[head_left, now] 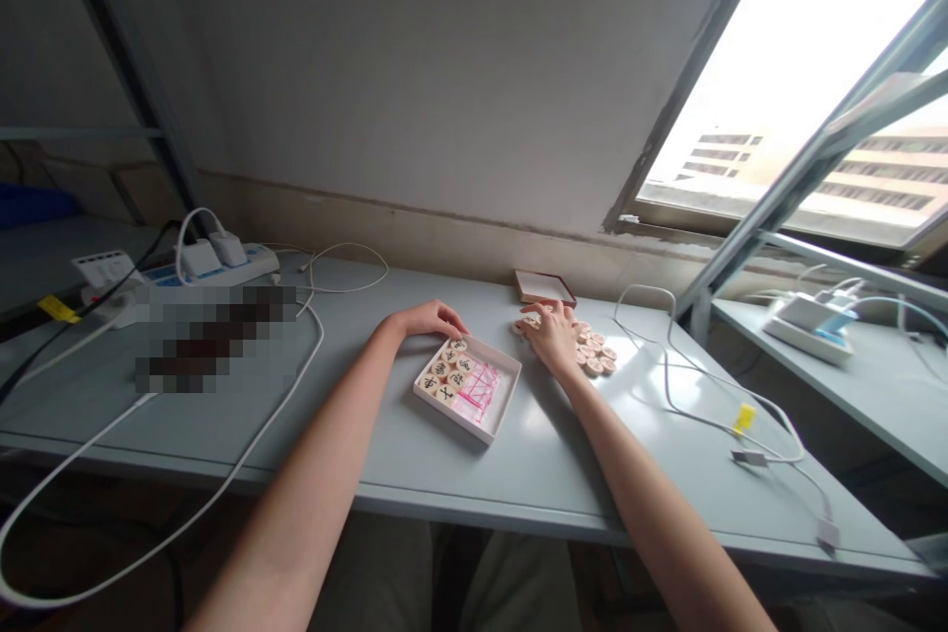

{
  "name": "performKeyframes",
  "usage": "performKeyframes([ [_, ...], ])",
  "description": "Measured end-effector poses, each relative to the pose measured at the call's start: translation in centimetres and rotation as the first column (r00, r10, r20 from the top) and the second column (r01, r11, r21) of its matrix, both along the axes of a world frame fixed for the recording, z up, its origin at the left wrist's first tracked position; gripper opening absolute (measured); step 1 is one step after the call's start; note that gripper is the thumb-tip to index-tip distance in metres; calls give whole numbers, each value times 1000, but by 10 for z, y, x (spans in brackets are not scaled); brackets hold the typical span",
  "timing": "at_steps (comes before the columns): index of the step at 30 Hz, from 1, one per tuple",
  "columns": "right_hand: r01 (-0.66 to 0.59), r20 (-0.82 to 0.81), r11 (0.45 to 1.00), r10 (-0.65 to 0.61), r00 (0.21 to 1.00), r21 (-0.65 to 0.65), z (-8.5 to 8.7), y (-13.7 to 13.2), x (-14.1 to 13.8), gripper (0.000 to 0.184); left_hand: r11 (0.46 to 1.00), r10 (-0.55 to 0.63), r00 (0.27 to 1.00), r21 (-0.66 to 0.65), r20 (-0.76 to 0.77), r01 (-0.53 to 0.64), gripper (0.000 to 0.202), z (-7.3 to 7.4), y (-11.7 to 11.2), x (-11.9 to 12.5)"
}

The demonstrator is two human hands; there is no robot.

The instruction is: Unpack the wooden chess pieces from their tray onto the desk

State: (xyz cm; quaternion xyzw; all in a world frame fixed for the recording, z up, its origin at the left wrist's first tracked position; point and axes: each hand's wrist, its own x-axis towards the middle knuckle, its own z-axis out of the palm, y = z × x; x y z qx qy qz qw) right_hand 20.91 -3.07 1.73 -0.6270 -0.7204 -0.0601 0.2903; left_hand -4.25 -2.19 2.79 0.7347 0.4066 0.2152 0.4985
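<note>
A shallow white box lies on the grey table in front of me. It holds several round wooden chess pieces in its left half and a folded sheet with pink lines in its right half. My left hand rests at the box's far left corner, fingers curled down against its edge. My right hand lies with spread fingers on a loose pile of wooden chess pieces just right of the box. Whether a piece is under its fingers is hidden.
A brown box lid lies by the wall behind the pile. White cables with a yellow tag run at the right. A power strip with chargers and more cables lie at the left. A second table stands far right.
</note>
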Motion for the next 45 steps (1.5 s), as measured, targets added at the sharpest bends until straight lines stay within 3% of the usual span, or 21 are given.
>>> performKeyframes([
  [3, 73, 14, 997, -73, 997, -6, 2, 2, 4, 25, 1000, -18, 1000, 19, 17, 17, 24, -3, 2, -1],
  [5, 41, -8, 999, -41, 999, 4, 8, 0, 5, 27, 1000, -21, 1000, 23, 21, 20, 25, -5, 4, -1],
  [6, -25, -23, 999, 25, 999, 20, 12, -2, 5, 27, 1000, -19, 1000, 23, 19, 19, 25, -6, 5, -2],
  [8, -270, -21, 963, 271, 962, 19, 22, -11, 0, 24, 1000, -19, 1000, 22, 14, 18, 26, -6, 5, -2],
  [9, -425, 0, 905, 425, 905, -25, 26, -17, -4, 23, 1000, -20, 1000, 21, 13, 20, 26, -6, 5, -2],
  [11, -663, 42, 726, 679, 733, -182, 33, -31, -15, 23, 999, -24, 1000, 21, 13, 24, 26, -5, 5, -1],
  [12, -711, 62, 658, 743, 666, -248, 35, -37, -22, 24, 999, -26, 1000, 23, 16, 26, 26, -4, 4, -1],
  [13, -724, 88, 628, 769, 633, -286, 35, -43, -29, 25, 999, -28, 999, 24, 18, 27, 26, -4, 4, -1],
  [19, -657, 182, 705, 706, 684, -268, 27, -52, -48, 24, 999, -23, 999, 24, 22, 22, 27, -3, 4, -1],
  [22, -643, 131, 735, 674, 727, -214, 30, -41, -32, 23, 1000, -19, 1000, 13, 14, 19, 26, -1, 3, 0],
  [25, -574, 69, 807, 586, 807, -141, 34, -27, -9, 20, 1000, -1, 1000, -23, 10, 1, 25, 2, 0, 2],
  [28, -549, 31, 821, 560, 828, -156, 32, -16, 10, 15, 998, 22, 1000, -51, 8, -22, 24, 3, -2, 2],
  [30, -522, 50, 834, 538, 842, -177, 29, -12, 16, 14, 998, 28, 1000, -53, 9, -28, 23, 3, -3, 2],
  [34, -374, 175, 910, 404, 898, -180, 22, -10, 18, 17, 998, 30, 1000, -49, 0, -30, 22, 4, -3, 2],
  [40, -335, 282, 925, 374, 883, -179, 16, -7, 21, 17, 999, 20, 1000, -46, 0, -20, 22, 4, -3, 2],
  [43, -316, 240, 935, 347, 907, -160, 18, -6, 22, 16, 998, 21, 1000, -63, 7, -20, 22, 3, -3, 2],
  [45, -383, 151, 910, 406, 901, -159, 22, -10, 19, 18, 998, 16, 1000, -60, 9, -15, 23, 2, -2, 1],
])
